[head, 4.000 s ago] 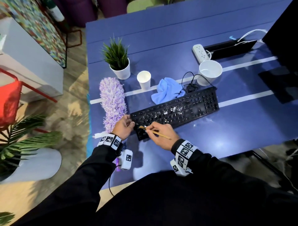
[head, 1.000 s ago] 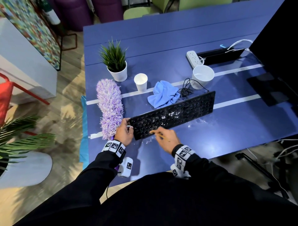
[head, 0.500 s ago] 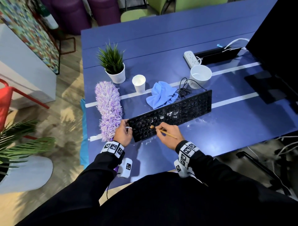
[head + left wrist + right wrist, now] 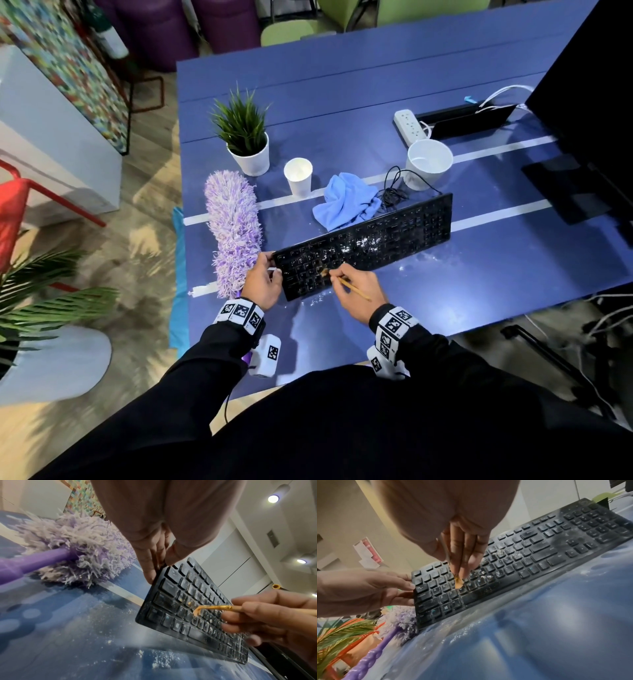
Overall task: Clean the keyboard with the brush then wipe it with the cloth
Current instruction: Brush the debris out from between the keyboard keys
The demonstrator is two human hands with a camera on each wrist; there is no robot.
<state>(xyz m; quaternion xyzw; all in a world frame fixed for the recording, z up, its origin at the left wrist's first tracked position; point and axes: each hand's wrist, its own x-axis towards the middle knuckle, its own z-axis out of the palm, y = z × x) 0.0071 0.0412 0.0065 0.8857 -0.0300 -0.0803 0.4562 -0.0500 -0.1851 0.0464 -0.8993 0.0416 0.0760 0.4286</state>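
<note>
A black keyboard (image 4: 370,240), dusted with white crumbs, stands tilted on the blue table (image 4: 479,294) with its back edge raised. My left hand (image 4: 263,281) pinches its left end, thumb in front and fingers (image 4: 154,555) behind. My right hand (image 4: 356,291) holds a thin wooden brush (image 4: 346,284) like a pen. The bent bristles (image 4: 458,582) press on the left letter keys (image 4: 188,601). Behind the keyboard lies a crumpled light-blue cloth (image 4: 347,202), untouched.
A purple fluffy duster (image 4: 233,229) lies just left of my left hand. Behind are a potted plant (image 4: 246,137), a paper cup (image 4: 298,176), a white mug (image 4: 428,162), a coiled cable (image 4: 394,195), a power strip (image 4: 409,123) and a monitor base (image 4: 568,188). White crumbs (image 4: 163,660) dot the table.
Since 4 s ago the keyboard has been tipped up on its front edge. In the last second the brush went from the front edge back up onto the left keys; my left hand kept its hold.
</note>
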